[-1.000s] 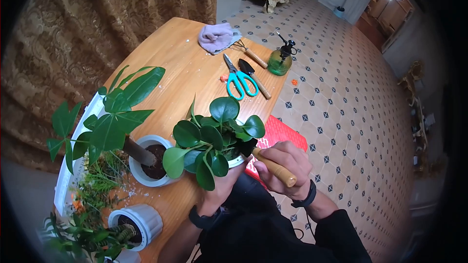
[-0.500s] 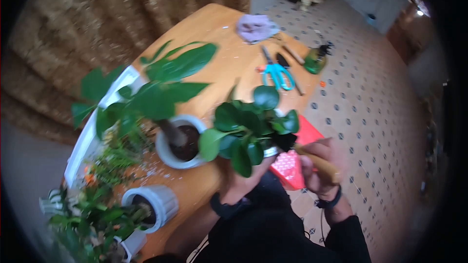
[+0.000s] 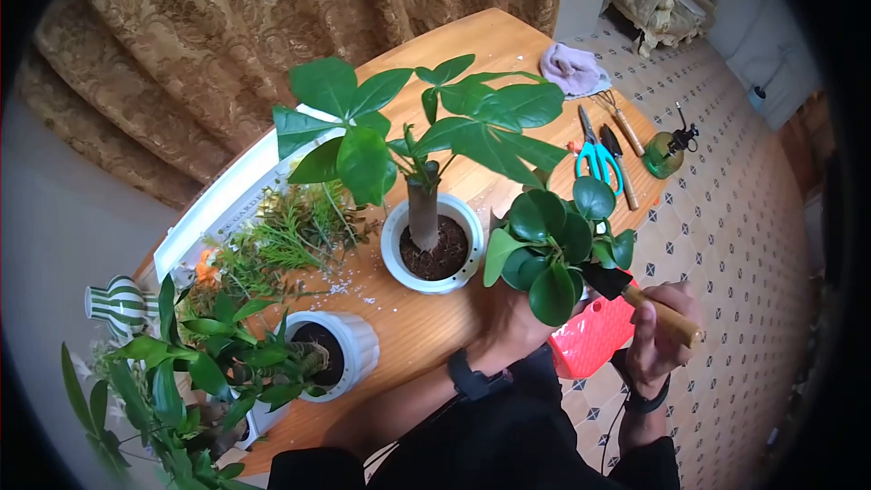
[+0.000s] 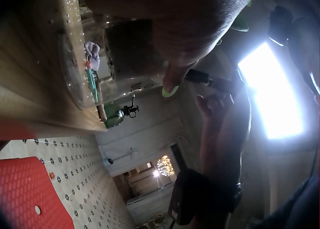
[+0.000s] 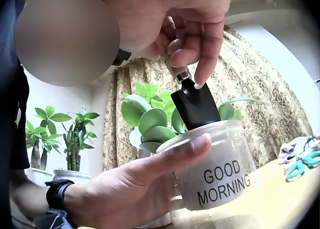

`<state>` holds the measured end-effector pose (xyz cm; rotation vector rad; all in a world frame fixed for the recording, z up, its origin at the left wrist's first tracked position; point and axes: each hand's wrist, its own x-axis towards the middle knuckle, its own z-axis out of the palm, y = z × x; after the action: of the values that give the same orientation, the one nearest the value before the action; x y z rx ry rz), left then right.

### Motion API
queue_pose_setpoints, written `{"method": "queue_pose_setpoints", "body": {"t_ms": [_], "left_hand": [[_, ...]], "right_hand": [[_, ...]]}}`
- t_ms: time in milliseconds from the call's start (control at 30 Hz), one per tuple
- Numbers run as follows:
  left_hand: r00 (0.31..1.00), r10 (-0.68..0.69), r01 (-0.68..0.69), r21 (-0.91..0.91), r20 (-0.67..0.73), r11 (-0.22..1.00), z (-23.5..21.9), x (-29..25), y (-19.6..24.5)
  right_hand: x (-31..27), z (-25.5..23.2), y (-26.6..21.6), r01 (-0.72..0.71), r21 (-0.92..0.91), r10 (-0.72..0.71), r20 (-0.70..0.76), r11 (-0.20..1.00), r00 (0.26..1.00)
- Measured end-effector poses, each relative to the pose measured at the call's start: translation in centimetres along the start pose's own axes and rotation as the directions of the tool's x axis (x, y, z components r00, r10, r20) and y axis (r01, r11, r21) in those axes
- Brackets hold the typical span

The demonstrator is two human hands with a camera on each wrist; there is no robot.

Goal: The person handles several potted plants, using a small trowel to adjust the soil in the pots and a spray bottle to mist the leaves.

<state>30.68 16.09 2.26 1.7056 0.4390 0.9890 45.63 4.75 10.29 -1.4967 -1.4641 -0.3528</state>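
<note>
My left hand (image 5: 135, 189) grips a clear pot (image 5: 225, 164) lettered "GOOD MORNING", its thumb near the rim. A round-leaved plant (image 3: 549, 240) grows from that pot. Curled round the wooden handle (image 3: 667, 316) of a small trowel is my right hand (image 3: 660, 336). The trowel's black blade (image 5: 195, 106) points down at the pot's rim beside the leaves, its tip hidden behind the rim. In the left wrist view my left hand (image 4: 185, 29) fills the top, and my right hand (image 4: 215, 109) shows beyond the pot.
Left of my hands a tree-like plant stands in a white pot (image 3: 390, 249), near another potted plant (image 3: 363, 354). Teal scissors (image 3: 599, 163), a second trowel (image 3: 620, 163), a rake (image 3: 628, 132), a green sprayer (image 3: 664, 156) and a cloth (image 3: 572, 68) lie or stand at the back. A red stool (image 3: 590, 340) is below.
The head view has swung left, so the table and both hands appear further right. The trowel and pot are held in the same hands, the blade still beside the leaves.
</note>
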Motion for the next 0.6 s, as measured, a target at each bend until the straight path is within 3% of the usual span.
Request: {"method": "queue_pose_setpoints", "body": {"t_ms": [133, 167, 267, 300, 600], "left_hand": [[0.996, -0.091, 0.089, -0.115, -0.012, 0.989, 0.5, -0.7, -0.1], [0.998, -0.062, 0.062, 0.012, -0.001, 0.998, 0.2, -0.5, -0.4], [0.997, -0.036, 0.035, -0.011, -0.068, 0.999, 0.7, 0.2, 0.1], [0.999, -0.031, 0.033, 0.093, -0.021, 0.995, 0.6, 0.1, -0.1], [0.999, -0.015, 0.011, 0.104, 0.039, 0.995, 0.6, 0.5, -0.1]], "right_hand": [[0.5, -0.3, 0.0, 0.060, -0.056, -0.059, 0.019, 0.997, 0.998], [0.6, -0.4, 0.0, 0.063, -0.052, -0.062, 0.034, 0.997, 0.998], [0.3, -0.1, -0.3, 0.082, -0.067, -0.082, 0.012, 0.994, 0.997], [0.4, -0.1, -0.4, 0.084, -0.046, -0.084, 0.004, 0.995, 0.996], [1.1, 0.2, -0.4, 0.195, -0.059, -0.192, 0.046, 0.979, 0.980]]}}
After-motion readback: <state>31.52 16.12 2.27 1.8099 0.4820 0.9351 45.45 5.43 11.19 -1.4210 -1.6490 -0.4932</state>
